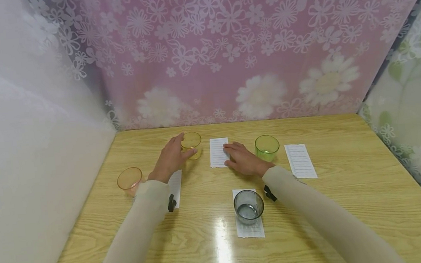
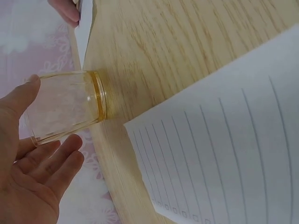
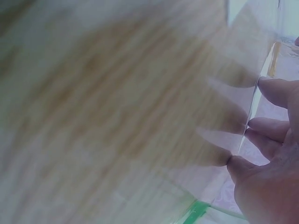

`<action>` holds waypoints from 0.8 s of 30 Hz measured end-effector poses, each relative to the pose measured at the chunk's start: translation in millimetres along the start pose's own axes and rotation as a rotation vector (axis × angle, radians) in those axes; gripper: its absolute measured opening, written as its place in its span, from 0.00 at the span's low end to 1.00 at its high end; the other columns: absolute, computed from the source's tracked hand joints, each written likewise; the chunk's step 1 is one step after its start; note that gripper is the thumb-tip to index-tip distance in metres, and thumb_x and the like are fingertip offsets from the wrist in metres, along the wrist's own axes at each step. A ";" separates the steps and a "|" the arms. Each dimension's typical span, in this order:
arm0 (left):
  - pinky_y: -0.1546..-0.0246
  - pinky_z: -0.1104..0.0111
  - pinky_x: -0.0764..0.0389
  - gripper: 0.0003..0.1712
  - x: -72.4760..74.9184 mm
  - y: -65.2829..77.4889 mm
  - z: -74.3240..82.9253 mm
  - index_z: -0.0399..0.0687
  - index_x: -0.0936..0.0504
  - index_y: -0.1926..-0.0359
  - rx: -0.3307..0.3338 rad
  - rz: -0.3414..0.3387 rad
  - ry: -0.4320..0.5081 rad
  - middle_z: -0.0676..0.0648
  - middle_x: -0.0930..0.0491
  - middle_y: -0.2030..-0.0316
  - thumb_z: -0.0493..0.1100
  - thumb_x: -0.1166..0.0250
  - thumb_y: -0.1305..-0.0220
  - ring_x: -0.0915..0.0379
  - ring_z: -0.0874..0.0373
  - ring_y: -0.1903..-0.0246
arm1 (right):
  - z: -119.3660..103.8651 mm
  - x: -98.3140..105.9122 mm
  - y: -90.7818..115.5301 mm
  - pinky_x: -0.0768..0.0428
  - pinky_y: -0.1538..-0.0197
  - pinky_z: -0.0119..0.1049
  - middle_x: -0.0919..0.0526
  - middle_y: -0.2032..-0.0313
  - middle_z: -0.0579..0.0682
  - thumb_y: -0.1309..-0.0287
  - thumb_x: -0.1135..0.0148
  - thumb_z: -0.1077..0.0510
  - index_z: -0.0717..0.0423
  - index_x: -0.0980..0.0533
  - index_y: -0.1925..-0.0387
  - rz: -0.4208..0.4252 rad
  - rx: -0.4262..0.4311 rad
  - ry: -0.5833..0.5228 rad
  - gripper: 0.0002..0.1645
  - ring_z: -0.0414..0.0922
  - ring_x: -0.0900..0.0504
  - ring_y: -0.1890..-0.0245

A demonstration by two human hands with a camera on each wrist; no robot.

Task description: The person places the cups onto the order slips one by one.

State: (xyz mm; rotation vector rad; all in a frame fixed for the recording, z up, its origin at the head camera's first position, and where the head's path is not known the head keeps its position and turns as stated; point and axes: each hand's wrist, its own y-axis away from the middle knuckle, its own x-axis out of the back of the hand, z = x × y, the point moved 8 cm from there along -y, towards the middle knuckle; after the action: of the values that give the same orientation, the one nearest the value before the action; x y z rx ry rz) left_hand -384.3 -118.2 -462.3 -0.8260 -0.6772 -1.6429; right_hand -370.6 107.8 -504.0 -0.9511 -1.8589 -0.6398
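My left hand (image 1: 170, 157) is around a yellow glass cup (image 2: 63, 105) at the back left of the table, thumb on one side and index finger on the other. The other left fingers are loosely bent beside it. A lined white paper slip (image 1: 218, 158) lies just right of that cup. My right hand (image 1: 244, 159) has its fingertips (image 3: 254, 124) touching the table at the slip's right edge. Close behind the right wrist stands a green glass cup (image 1: 267, 146).
An orange-pink cup (image 1: 129, 180) stands at the left, beside a slip (image 1: 176, 187) partly hidden by the left wrist. A grey cup (image 1: 249, 207) sits on another slip (image 1: 251, 232) between the forearms. One more slip (image 1: 301, 161) lies right of the green cup. A floral curtain (image 1: 204, 64) borders the table's back.
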 end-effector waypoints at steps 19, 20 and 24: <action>0.31 0.45 0.20 0.51 -3.4 -14.9 16.4 0.45 0.45 0.13 -0.033 -0.007 0.016 0.40 0.34 0.20 0.60 0.32 0.22 0.25 0.41 0.30 | -3.0 -4.1 -14.2 0.52 0.12 0.60 0.40 0.16 0.65 0.16 0.43 0.53 0.70 0.38 0.18 -0.021 0.009 0.024 0.37 0.68 0.52 0.13; 0.31 0.45 0.20 0.51 -3.6 -15.6 17.6 0.45 0.45 0.13 -0.035 -0.008 0.016 0.40 0.33 0.20 0.60 0.31 0.22 0.25 0.41 0.30 | -3.1 -3.7 -14.6 0.53 0.12 0.60 0.40 0.16 0.65 0.16 0.42 0.53 0.70 0.38 0.18 -0.021 0.009 0.021 0.37 0.68 0.52 0.13; 0.31 0.45 0.20 0.51 -4.7 -18.3 22.6 0.45 0.45 0.13 -0.048 -0.017 0.026 0.40 0.33 0.20 0.60 0.31 0.23 0.25 0.41 0.29 | -4.3 -2.6 -16.3 0.53 0.12 0.60 0.41 0.16 0.64 0.16 0.42 0.52 0.69 0.38 0.18 -0.026 0.009 0.017 0.38 0.67 0.52 0.13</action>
State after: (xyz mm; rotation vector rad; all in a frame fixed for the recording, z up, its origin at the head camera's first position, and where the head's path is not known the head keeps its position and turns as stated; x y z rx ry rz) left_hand -397.7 -93.7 -453.0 -0.8339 -0.6299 -1.6879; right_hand -381.3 94.4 -505.0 -0.9147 -1.8605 -0.6532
